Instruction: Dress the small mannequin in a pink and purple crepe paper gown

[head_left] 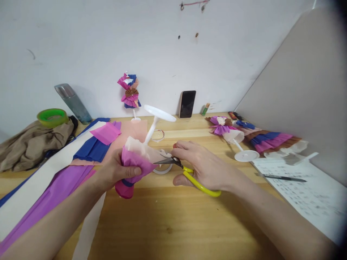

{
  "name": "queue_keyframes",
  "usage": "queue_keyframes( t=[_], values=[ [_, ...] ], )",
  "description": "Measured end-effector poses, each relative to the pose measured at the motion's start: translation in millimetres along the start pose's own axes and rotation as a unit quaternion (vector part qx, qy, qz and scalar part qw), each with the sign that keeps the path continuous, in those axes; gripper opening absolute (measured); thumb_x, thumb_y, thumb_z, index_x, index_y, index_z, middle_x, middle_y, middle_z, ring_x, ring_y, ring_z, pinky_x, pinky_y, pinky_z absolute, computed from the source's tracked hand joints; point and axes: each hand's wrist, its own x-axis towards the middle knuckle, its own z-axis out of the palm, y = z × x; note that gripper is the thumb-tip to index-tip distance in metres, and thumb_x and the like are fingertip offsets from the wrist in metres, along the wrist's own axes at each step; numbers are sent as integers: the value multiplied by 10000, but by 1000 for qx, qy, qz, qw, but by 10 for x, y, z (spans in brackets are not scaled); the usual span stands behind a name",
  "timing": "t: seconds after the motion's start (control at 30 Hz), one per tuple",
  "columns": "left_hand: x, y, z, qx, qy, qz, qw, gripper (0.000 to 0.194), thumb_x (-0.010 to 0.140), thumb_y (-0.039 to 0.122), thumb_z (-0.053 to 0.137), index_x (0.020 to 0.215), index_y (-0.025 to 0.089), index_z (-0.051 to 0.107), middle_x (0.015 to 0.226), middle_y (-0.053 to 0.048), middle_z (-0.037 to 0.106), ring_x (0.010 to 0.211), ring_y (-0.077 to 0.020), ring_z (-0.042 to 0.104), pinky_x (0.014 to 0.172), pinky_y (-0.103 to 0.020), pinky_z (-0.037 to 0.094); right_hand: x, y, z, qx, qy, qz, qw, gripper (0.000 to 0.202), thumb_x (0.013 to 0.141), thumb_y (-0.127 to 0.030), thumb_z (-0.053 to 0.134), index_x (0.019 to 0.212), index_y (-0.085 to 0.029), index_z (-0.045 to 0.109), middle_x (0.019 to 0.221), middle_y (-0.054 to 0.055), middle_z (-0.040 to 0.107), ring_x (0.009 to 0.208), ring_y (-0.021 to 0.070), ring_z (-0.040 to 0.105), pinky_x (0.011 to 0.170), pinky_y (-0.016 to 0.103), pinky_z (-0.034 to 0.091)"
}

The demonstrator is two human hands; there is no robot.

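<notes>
My left hand (123, 168) is wrapped round a small doll-sized form dressed in purple, pink and white crepe paper (139, 159). Its white stem and round base (159, 113) point up and away from me. In my right hand (200, 162) are scissors (202, 185) with yellow handles and dark blades. The blade tips touch or lie right beside the paper's right edge, near a small cut scrap (164, 153). Behind the blades, a roll of clear tape (162, 168) lies on the table, partly hidden.
Crepe paper strips (46, 180) spread across the left, beside a brown cloth (32, 144), green tape (52, 117) and a bottle (73, 103). A decorated stand (131, 94) and phone (187, 104) are at the wall. On the right lie paper-dressed stands (233, 135) and a written sheet (300, 187) with a pen (284, 178).
</notes>
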Motion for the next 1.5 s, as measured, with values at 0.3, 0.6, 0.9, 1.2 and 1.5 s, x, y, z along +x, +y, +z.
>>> queue_keyframes(
  t=[0.3, 0.6, 0.9, 1.2, 1.5],
  values=[
    [6, 43, 96, 8, -41, 9, 999, 366, 644, 298, 849, 969, 167, 747, 902, -56, 732, 872, -211, 669, 815, -343, 532, 8, 18, 6, 17, 14, -27, 999, 369, 811, -532, 661, 806, -165, 616, 743, 30, 552, 652, 171, 493, 618, 277, 349],
    [2, 34, 101, 3, -51, 13, 999, 342, 677, 275, 831, 1002, 205, 753, 969, -47, 748, 996, -229, 676, 918, -350, 527, 10, -6, 20, 26, 7, -12, 1000, 395, 813, -557, 639, 806, -166, 585, 753, 28, 537, 656, 171, 489, 607, 273, 333],
    [-10, 14, 93, -32, -43, 11, 999, 292, 677, 239, 838, 959, 241, 762, 873, 17, 739, 828, -127, 674, 841, -246, 530, 2, 11, 36, 22, -4, -7, 1000, 489, 819, -608, 595, 970, -143, 615, 857, 74, 558, 744, 219, 524, 669, 328, 395],
    [-6, 13, 116, -26, -35, 3, 999, 348, 660, 257, 845, 994, 217, 757, 990, -32, 746, 971, -196, 674, 876, -289, 525, 14, 11, 57, 21, 6, -19, 1000, 471, 824, -619, 582, 900, -154, 602, 819, 62, 549, 720, 206, 515, 655, 311, 381],
    [0, -31, 67, 18, -22, 12, 1000, 272, 653, 306, 844, 885, 184, 769, 712, -21, 688, 764, -189, 669, 756, -319, 552, 28, 35, 98, 25, 30, -26, 999, 492, 835, -653, 538, 741, -171, 562, 675, 9, 494, 601, 147, 440, 573, 255, 298]
  ],
)
